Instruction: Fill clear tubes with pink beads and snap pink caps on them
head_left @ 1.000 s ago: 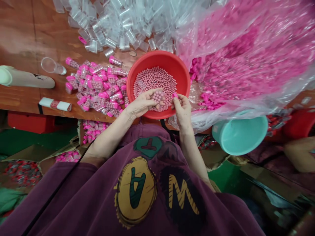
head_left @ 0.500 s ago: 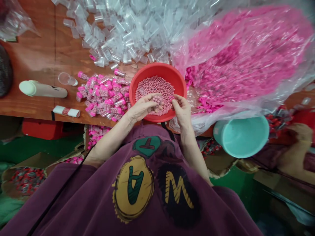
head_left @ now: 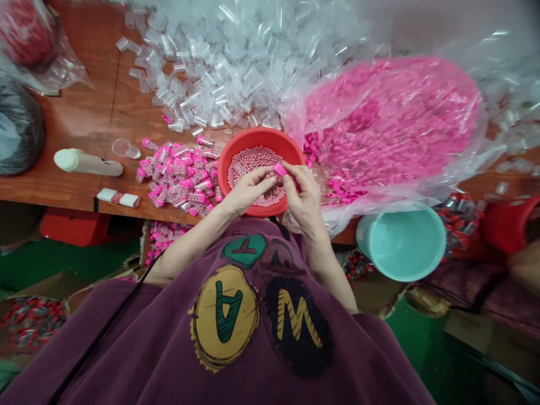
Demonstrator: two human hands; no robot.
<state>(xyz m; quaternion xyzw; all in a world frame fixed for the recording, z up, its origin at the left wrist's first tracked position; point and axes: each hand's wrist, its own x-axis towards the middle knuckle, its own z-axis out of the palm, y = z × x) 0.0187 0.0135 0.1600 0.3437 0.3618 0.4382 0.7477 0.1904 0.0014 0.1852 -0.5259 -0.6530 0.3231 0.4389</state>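
Note:
A red bowl (head_left: 226, 163) of small pink beads (head_left: 257, 160) stands at the table's front edge. Over its front part, my left hand (head_left: 253, 188) is closed round a small clear container of pink beads, mostly hidden by the fingers. My right hand (head_left: 304, 194) meets it from the right, its thumb and fingers pinching a bright pink cap (head_left: 279, 169) at the container's top. Left of the bowl lies a pile of filled, pink-capped containers (head_left: 181, 174). Pink caps in a clear plastic bag (head_left: 400, 124) spread out on the right.
Many clear containers (head_left: 219, 67) lie behind the bowl. A turquoise bucket (head_left: 407, 242) is at the right front edge, near another person's arm (head_left: 525, 267). A pale bottle (head_left: 88, 163) and a white folded strip (head_left: 118, 198) lie at left.
My right hand has moved left to meet my left hand, bringing the pink cap onto the container. The view has shifted, and the other person's arm at right has moved.

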